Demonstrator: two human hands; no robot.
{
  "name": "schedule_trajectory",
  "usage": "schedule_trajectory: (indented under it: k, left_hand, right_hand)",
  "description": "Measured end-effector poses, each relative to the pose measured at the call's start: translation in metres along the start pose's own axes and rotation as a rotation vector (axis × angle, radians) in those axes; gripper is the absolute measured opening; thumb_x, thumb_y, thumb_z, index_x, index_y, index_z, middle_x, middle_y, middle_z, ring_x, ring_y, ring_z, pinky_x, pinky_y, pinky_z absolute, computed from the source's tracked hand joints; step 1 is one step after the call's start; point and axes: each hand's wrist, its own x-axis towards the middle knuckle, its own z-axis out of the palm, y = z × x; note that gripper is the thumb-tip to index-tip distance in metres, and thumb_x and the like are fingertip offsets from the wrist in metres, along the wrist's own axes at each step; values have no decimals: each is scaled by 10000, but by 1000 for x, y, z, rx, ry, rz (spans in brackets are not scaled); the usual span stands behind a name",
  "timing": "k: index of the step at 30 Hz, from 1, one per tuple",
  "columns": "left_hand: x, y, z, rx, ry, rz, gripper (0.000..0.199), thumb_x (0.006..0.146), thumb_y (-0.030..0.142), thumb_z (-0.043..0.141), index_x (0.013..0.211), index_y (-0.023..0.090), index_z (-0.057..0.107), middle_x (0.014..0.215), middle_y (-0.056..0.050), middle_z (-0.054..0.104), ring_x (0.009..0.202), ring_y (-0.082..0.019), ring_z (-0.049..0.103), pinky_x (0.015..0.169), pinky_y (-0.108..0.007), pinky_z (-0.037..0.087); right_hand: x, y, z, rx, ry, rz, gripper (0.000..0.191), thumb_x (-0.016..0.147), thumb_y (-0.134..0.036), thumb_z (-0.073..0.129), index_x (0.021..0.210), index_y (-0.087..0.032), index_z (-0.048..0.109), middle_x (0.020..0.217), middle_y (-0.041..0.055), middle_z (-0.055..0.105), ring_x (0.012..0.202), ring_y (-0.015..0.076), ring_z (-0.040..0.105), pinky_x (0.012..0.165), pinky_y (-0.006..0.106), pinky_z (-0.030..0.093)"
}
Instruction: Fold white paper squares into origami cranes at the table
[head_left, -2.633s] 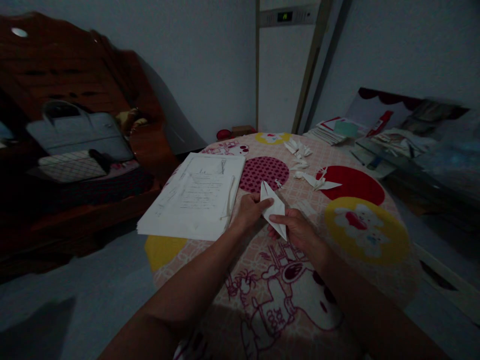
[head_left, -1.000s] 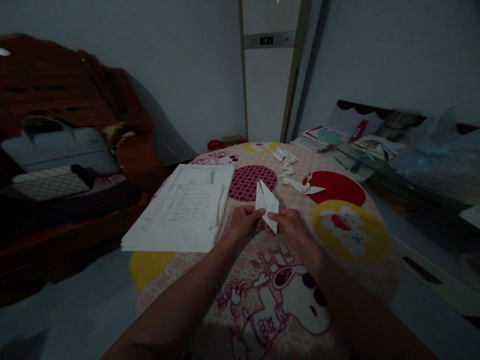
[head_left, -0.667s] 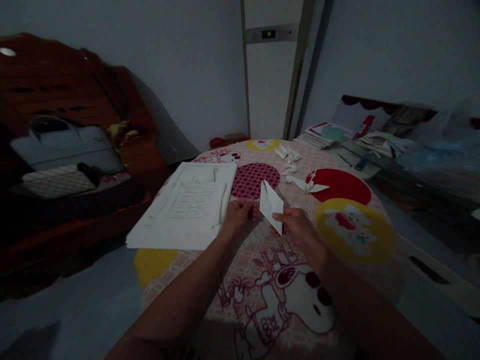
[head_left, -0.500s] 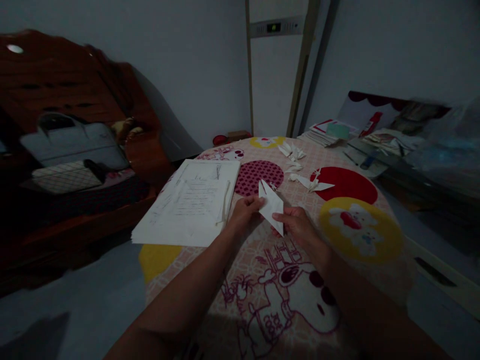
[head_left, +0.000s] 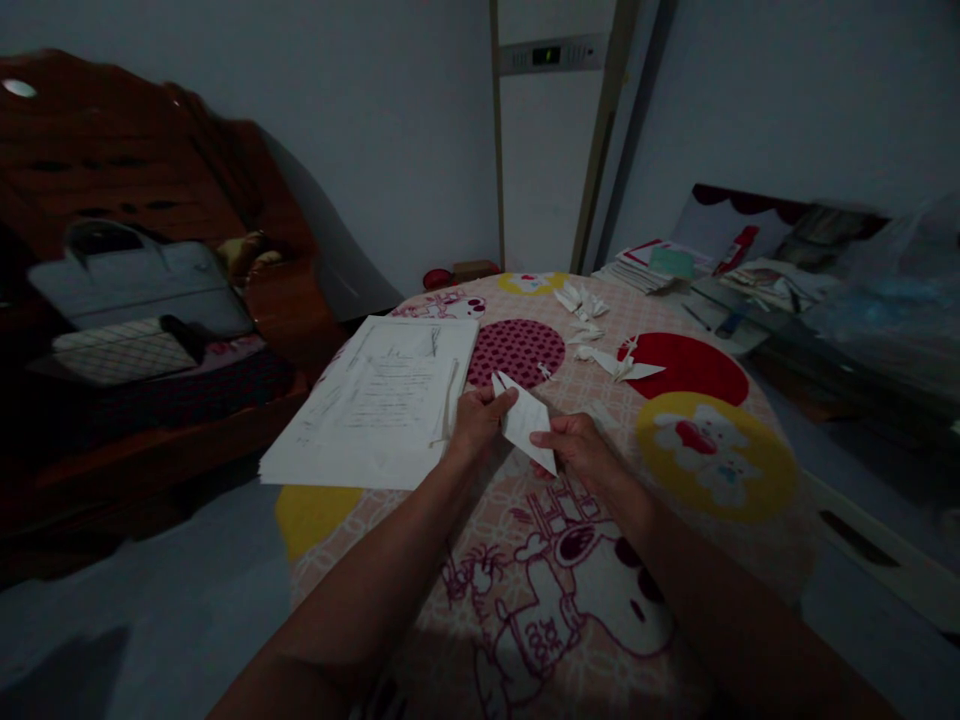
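Observation:
A folded piece of white paper (head_left: pixel 527 420), long and diamond-shaped with a split at its far tip, is held between both hands above the table. My left hand (head_left: pixel 481 414) pinches its left edge, thumb on top. On its lower right side, my right hand (head_left: pixel 574 443) grips it with the thumb on the upper face. The fingers under the paper are mostly hidden. Beyond my right hand lie several folded paper cranes (head_left: pixel 621 366), some grouped farther back near the table's far edge.
A stack of printed sheets (head_left: pixel 375 400) lies on the left of the cloth-covered table (head_left: pixel 420 600). Papers (head_left: pixel 645 268) and a glass shelf stand at the right. A wooden bench (head_left: pixel 285 300) with a grey bag (head_left: pixel 142 290) is at the left.
Both hands have shifted slightly left with the folded paper, which now lies at a flatter slant. The view has turned a little; both hands keep their hold.

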Motion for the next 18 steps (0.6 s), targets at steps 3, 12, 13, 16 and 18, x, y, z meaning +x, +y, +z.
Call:
schedule_trajectory:
  k: [3, 12, 13, 16, 18]
  left_hand:
    - [1, -1, 2, -17, -15, -18, 340, 558, 388, 854, 659, 117, 673, 599, -31, 666, 481, -111, 551, 486, -234, 410]
    - [-9, -4, 8, 59, -239, -89, 324, 565, 354, 864, 696, 110, 697, 652, -53, 690, 504, -107, 567, 515, -245, 450]
    - [-10, -4, 8, 84, -235, -68, 322, 569, 356, 861, 687, 108, 693, 633, -50, 682, 475, -101, 550, 493, -244, 436]
    - [-10, -4, 7, 130, -228, -42, 325, 587, 373, 848, 675, 107, 683, 594, -39, 663, 429, -94, 525, 467, -247, 422]
    - [-10, -3, 5, 138, -236, -53, 338, 593, 391, 844, 685, 110, 681, 604, -41, 667, 440, -100, 539, 479, -252, 439]
  right_hand:
    - [-1, -1, -1, 20, 25, -4, 211, 608, -317, 754, 665, -127, 682, 512, 20, 649, 367, 115, 539, 361, 227, 433]
    - [2, 4, -14, 52, 122, -68, 219, 656, -346, 746, 718, -139, 710, 537, 23, 656, 400, 130, 555, 405, 259, 459]
    - [3, 4, -15, 52, 119, -84, 221, 660, -351, 745, 715, -140, 708, 546, 24, 659, 409, 128, 554, 416, 260, 461]
    - [4, 5, -18, 42, 128, -125, 234, 670, -370, 747, 694, -144, 694, 574, 30, 667, 432, 124, 557, 436, 263, 462]
    - [3, 5, -19, 23, 130, -129, 240, 676, -378, 748, 685, -146, 686, 579, 33, 665, 431, 126, 556, 430, 265, 452]
